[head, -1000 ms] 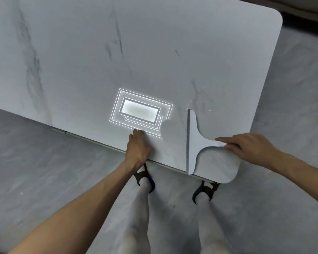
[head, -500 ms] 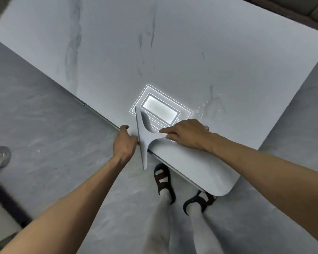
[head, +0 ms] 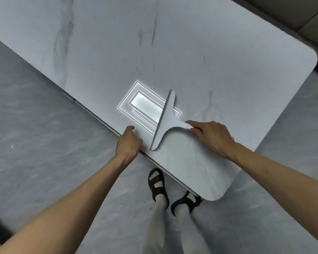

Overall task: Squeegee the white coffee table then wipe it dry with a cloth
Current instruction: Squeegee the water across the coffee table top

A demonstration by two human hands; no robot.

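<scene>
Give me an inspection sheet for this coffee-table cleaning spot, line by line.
Surface: white coffee table, grey veining, ceiling-light reflection, a few droplets near the right hand.
Job's things: squeegee lying on the tabletop; cloth not in view.
Clutter: nothing seen.
Hands: right hand holds the squeegee handle; left hand rests at the near edge, grip unclear.
Cables: nothing seen.
Surroundings: grey floor; sandalled feet by the table.

The squeegee (head: 168,123) sits farther toward 3 o'clock than half a second ago, clear of the left hand (head: 128,142), its blade tilted to 1 o'clock across the light patch (head: 145,105), no longer overhanging the table (head: 228,61) edge; the right hand (head: 211,136) moves with it
</scene>
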